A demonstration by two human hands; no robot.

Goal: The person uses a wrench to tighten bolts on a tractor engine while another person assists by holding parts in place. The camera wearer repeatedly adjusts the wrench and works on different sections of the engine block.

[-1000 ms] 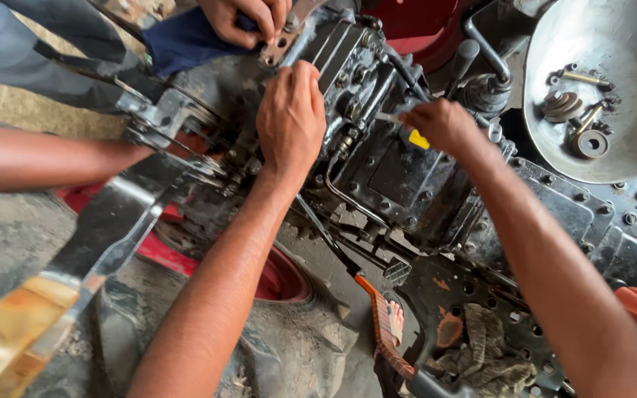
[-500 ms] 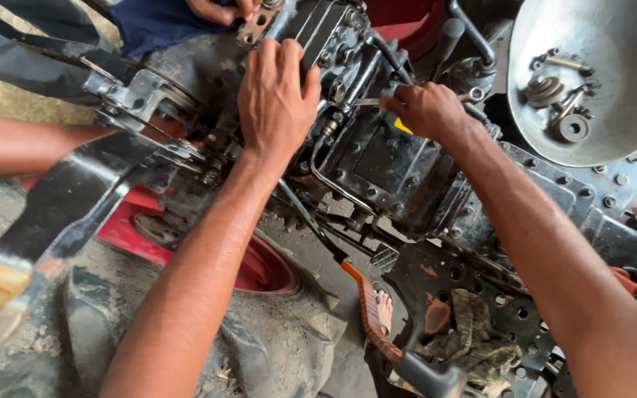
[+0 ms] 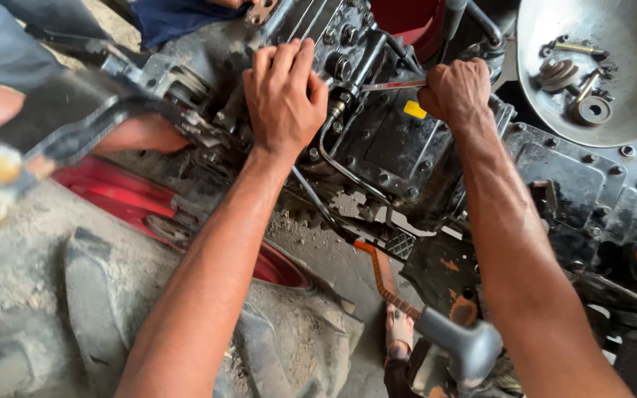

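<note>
While flat on the engine block, left hand, fingers spread; right hand gripping one wrench.

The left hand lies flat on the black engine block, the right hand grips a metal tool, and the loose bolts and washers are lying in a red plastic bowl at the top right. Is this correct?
Not quite. The head view shows the loose bolts and washers lying in a grey metal bowl, not a red plastic one. The rest stands: the left hand lies flat on the black engine block, and the right hand grips a metal tool.
</note>
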